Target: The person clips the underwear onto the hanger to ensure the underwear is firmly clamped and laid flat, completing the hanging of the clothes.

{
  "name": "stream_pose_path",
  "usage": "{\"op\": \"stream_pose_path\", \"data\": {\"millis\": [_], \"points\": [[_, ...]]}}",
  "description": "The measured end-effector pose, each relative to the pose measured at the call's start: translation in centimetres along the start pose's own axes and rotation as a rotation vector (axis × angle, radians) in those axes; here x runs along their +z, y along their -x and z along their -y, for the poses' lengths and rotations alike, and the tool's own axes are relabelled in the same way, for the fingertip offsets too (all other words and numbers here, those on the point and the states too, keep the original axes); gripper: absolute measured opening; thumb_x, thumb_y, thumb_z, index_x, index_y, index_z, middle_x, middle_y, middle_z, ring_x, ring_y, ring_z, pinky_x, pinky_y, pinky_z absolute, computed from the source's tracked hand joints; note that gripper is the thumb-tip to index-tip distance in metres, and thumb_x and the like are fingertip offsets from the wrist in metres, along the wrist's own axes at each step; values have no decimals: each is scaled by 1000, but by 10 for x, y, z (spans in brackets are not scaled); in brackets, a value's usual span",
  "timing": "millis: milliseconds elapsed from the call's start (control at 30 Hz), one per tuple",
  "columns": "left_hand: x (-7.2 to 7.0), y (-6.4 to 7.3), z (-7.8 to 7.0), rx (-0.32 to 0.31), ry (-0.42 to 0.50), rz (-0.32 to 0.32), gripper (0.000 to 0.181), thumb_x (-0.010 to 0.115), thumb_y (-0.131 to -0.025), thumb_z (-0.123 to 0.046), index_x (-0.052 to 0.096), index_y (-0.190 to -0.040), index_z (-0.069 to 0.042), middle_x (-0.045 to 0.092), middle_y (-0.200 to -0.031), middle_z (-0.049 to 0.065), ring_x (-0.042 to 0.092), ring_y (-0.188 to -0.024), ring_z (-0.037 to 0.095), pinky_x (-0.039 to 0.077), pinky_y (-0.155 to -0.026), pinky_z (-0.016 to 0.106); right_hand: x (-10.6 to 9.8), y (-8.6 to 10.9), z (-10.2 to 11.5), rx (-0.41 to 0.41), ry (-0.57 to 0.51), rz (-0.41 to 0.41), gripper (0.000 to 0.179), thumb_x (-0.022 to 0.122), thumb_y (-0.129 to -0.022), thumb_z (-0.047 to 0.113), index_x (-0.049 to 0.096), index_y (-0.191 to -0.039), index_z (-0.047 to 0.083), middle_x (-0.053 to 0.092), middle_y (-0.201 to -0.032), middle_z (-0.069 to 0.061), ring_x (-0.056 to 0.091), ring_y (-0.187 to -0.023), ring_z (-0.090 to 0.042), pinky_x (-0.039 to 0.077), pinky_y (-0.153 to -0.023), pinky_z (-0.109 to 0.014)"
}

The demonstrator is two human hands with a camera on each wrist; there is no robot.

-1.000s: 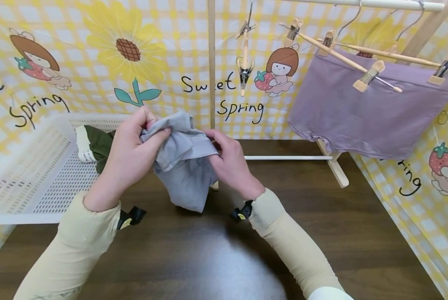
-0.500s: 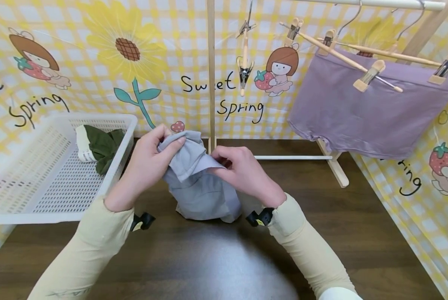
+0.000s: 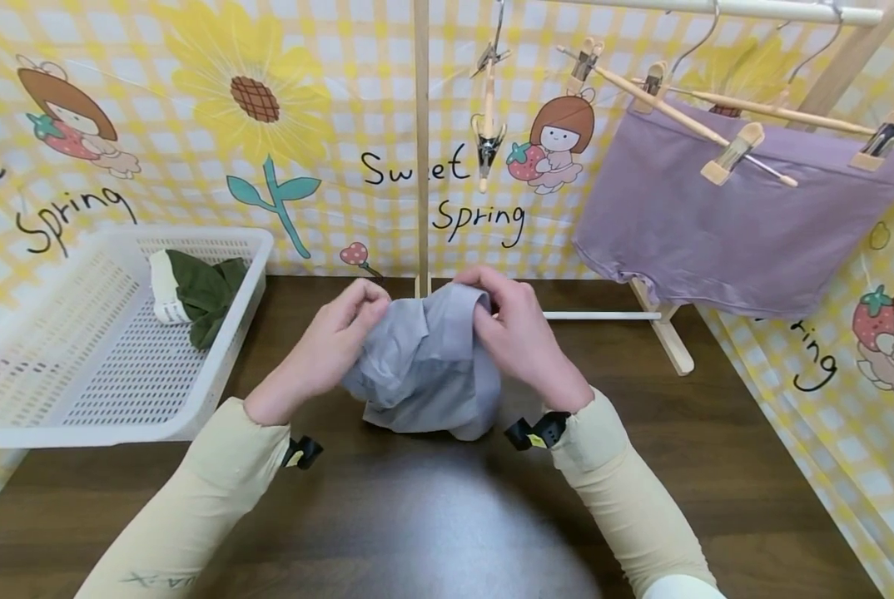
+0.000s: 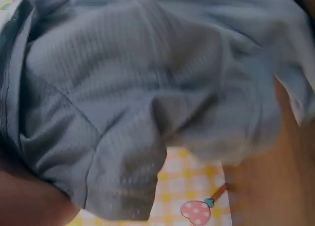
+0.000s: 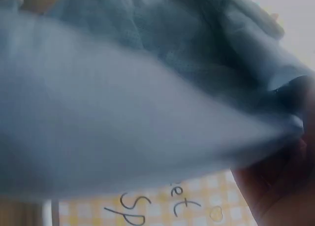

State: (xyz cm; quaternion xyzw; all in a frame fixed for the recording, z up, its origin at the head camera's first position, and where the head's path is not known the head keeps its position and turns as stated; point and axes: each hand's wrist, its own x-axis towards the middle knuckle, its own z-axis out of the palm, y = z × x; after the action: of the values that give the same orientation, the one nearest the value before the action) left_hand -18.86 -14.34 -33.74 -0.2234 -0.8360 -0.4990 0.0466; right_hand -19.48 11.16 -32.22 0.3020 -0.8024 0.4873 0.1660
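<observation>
A pair of grey boxer briefs (image 3: pixel 428 366) hangs bunched between my two hands, low over the dark table. My left hand (image 3: pixel 330 337) pinches its left edge between thumb and fingers. At the right, my right hand (image 3: pixel 518 329) grips the waistband, thumb on the near side and fingers behind. In the left wrist view, the grey boxer briefs (image 4: pixel 118 113) show seams and a short leg hanging down. The right wrist view has the cloth blurred and pulled to a corner at the right fingers (image 5: pixel 280 181).
To the left stands a white perforated basket (image 3: pixel 192 420) with a dark green garment (image 3: pixel 211 287) inside. On the rack at the right, a lavender garment (image 3: pixel 732 216) hangs from wooden clip hangers. Another clip hanger (image 3: pixel 488 125) dangles mid-rack. The wooden table (image 3: pixel 387 516) lies below.
Both hands have come down and to the right, and have moved farther apart. The grey boxer briefs, folded over at the top before, are now spread wider between them.
</observation>
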Motion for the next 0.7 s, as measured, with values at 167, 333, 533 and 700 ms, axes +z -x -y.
{"op": "stream_pose_path", "data": {"millis": [167, 333, 533, 700], "points": [[-1, 4, 13, 76, -88, 141, 71, 89, -79, -40, 48, -131, -17, 61, -109, 2, 58, -96, 18, 47, -83, 40, -12, 1, 1, 65, -19, -67, 36, 45, -96, -7, 69, -114, 12, 69, -106, 1, 57, -67, -15, 45, -62, -33], [-1, 6, 17, 166, -260, 117, 99, 100, -64, -33, 35, -137, -18, 48, -123, 1, 55, -105, 19, 48, -89, 41, -23, 3, -1, 66, -1, -121, 51, 39, -97, -10, 71, -122, 20, 67, -106, 6, 36, -47, -17, 34, -47, -31], [-10, 8, 6, 308, -355, -3, 71, 77, -78, 7, 35, -132, -11, 50, -115, 13, 54, -85, 27, 45, -73, 39, -36, 5, -3, 30, -89, -158, 49, 41, -92, -15, 77, -110, 14, 71, -113, 5, 63, -99, -15, 47, -73, -28], [-21, 8, -14, 453, -297, -83, 50, 58, -81, 16, 54, -124, -10, 56, -105, 5, 54, -86, 20, 43, -74, 34, -53, 10, 5, 28, -125, -107, 29, 58, -93, -11, 78, -104, 7, 75, -102, -3, 67, -89, -18, 51, -68, -26]]}}
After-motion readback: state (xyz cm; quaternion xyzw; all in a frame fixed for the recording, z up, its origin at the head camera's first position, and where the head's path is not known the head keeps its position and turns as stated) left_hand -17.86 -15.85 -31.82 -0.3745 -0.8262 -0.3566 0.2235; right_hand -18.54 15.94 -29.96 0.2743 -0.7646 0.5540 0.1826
